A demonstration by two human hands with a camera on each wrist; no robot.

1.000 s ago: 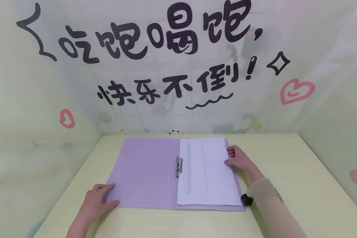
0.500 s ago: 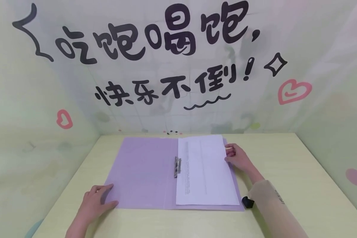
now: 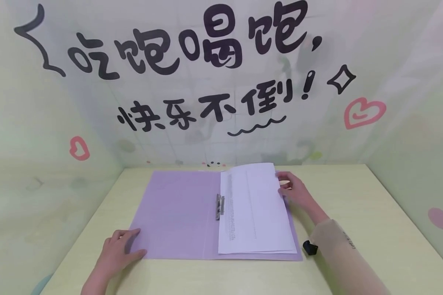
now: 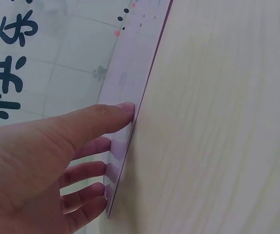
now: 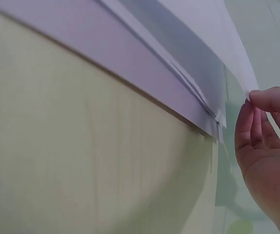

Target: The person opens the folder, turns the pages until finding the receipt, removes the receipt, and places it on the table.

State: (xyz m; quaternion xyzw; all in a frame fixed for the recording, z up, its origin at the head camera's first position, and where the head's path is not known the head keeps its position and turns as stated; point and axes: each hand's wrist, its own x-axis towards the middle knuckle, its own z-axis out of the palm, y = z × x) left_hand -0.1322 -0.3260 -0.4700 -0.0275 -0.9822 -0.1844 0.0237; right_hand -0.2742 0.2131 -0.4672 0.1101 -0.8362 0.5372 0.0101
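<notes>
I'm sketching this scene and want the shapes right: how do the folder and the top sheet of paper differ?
The folder is purple, while the top sheet is white with faint print. Opened out, the folder is clearly wider than the top sheet. The folder lies open on the table, whereas the top sheet is bent upward along its right side. Both are thin and roughly rectangular.
</notes>
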